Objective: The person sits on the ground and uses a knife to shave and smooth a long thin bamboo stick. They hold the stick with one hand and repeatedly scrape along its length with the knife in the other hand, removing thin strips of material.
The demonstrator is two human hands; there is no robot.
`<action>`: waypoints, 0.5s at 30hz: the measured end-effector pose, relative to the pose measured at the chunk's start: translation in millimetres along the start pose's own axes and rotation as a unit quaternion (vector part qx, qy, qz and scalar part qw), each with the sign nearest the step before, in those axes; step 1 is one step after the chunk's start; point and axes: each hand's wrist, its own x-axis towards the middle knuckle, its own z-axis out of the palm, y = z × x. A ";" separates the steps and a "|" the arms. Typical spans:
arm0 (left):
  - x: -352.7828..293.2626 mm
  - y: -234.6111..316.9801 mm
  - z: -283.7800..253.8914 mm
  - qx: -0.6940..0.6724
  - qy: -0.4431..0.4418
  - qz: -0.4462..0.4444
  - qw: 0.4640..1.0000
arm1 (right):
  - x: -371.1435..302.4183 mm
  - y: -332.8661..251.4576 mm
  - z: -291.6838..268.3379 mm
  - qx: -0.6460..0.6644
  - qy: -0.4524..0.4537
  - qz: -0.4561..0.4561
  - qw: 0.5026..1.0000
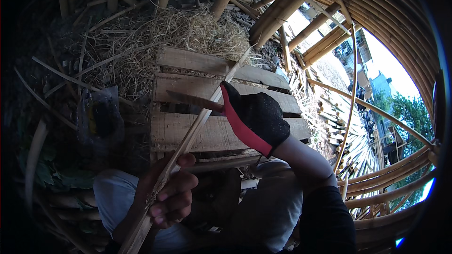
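My bare left hand is closed around the lower part of a long split bamboo strip. The strip slants up and away to the right, its far end above a slatted wooden crate. On my right hand is a black and red work glove. It is closed on a knife, whose handle is hidden in the glove. The knife blade points left and lies across the strip, partway along it; whether its edge bites into the strip I cannot tell.
Dry shavings are heaped beyond the crate. A clear plastic bag with something dark inside lies to the left. Loose bamboo strips stick out at the far left. Thick bamboo poles rise behind, and stacked bamboo lies at the right.
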 end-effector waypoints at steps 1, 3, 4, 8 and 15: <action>1.7 0.4 -0.5 -0.004 0.002 -0.006 1.000 | -13.1 -3.7 -0.6 -0.005 0.058 -0.038 0.998; 3.5 2.3 -0.9 -0.002 0.010 -0.013 1.000 | -24.8 -11.0 -9.8 0.032 0.156 -0.120 0.980; 4.2 2.8 -0.5 0.002 0.013 -0.015 1.000 | -28.8 -14.1 -13.5 0.062 0.113 -0.086 0.988; 3.4 1.6 -1.1 -0.004 0.014 -0.025 1.000 | -27.8 -1.4 -9.6 -0.103 0.028 -0.209 0.972; 4.1 -6.5 -10.6 -0.022 -0.026 -0.044 0.998 | -1.7 53.1 34.3 -0.036 0.079 -0.035 0.996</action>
